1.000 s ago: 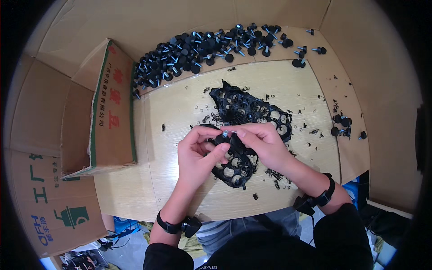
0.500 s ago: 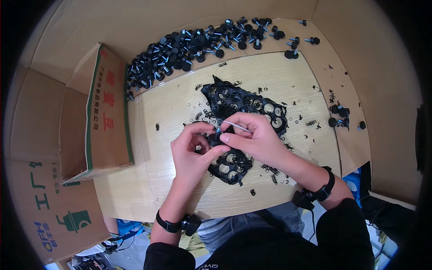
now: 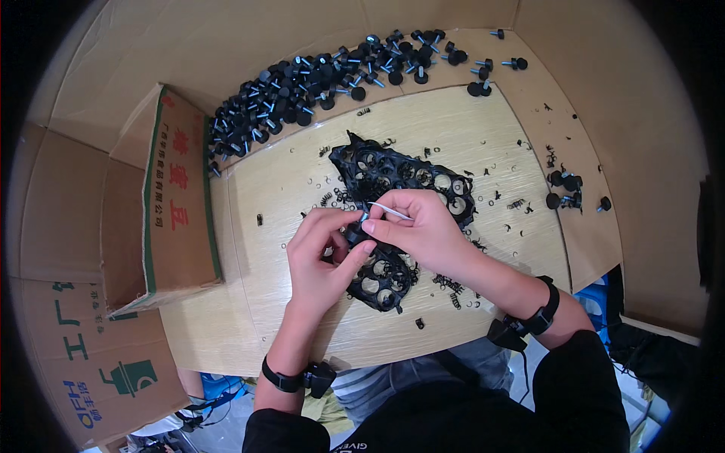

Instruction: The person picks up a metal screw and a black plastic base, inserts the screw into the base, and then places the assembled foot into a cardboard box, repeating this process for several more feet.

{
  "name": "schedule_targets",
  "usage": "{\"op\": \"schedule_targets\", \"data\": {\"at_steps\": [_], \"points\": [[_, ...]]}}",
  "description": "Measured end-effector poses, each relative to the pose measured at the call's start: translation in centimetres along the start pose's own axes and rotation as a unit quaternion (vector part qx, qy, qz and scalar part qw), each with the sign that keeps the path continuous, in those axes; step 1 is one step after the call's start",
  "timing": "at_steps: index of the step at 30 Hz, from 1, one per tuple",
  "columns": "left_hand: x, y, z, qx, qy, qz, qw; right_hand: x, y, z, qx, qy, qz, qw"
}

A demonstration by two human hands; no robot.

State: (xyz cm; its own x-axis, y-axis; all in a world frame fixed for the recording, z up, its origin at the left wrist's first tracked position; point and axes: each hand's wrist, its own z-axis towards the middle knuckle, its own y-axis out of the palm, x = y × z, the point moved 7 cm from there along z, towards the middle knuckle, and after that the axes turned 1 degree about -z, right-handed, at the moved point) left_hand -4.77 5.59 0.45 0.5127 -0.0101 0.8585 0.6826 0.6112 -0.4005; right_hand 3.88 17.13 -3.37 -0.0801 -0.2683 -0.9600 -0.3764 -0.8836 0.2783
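Note:
My left hand (image 3: 311,253) pinches a black round-headed screw (image 3: 355,233) between its thumb and fingers, the metal shank pointing up. My right hand (image 3: 430,230) meets it from the right, its thumb and forefinger close against the shank. Between the right fingers lies a thin, pale, stick-like tool (image 3: 390,211), its tip near the screw. Below both hands spreads a torn black rubbery sheet (image 3: 349,158) with round holes, in an upper and a lower stretch; the hands hide part of it.
A heap of black-headed screws (image 3: 283,90) lines the far edge on cardboard, with several more (image 3: 566,181) at the right. An open cardboard box (image 3: 181,219) stands at the left. Small black rings and coiled scraps (image 3: 449,284) litter the wooden tabletop (image 3: 257,302). Cardboard walls enclose the far side.
The view has shifted slightly, moving the tabletop leftward in the picture. Both hands keep their grip on the screw and the tool, with only small finger movements.

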Motion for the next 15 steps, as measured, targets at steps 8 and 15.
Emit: {"op": "schedule_targets", "data": {"at_steps": [8,15], "points": [[-0.4,-0.3,-0.1,0.022,-0.004,0.008,1.000,-0.7,-0.5,-0.5,0.043,-0.005,-0.054,0.998],[-0.1,-0.6,-0.2,0.025,-0.014,0.038,0.999,-2.1,-2.3,0.5,0.098,-0.073,-0.052,0.991]]}}
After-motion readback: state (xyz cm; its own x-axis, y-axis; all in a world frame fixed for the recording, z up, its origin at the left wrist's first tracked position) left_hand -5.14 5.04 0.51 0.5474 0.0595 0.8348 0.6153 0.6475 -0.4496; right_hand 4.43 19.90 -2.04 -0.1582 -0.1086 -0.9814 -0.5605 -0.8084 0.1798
